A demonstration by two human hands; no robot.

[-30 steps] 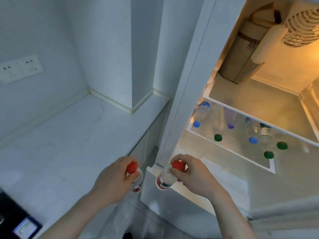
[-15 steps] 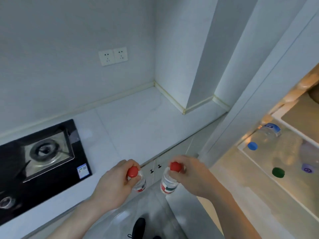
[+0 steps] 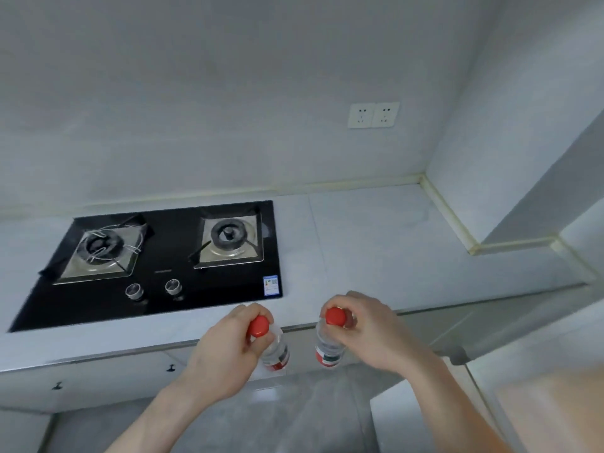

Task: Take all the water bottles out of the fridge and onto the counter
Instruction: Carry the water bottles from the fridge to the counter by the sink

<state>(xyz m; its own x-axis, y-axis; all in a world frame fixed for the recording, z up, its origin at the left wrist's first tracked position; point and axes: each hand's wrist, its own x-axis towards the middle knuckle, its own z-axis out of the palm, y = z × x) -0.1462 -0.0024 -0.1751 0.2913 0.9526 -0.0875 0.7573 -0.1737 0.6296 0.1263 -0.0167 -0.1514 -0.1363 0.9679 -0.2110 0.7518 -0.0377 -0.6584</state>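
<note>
The left hand gripped one red-capped bottle by its neck and the right hand another; both hung just before the table, not yet set down; none stood there.

We have one view only, worn on the head, looking forward and steeply down over the surface toward the back wall. The hob sits left of centre; the near edge lies close below, forearms entering from beneath.
</note>
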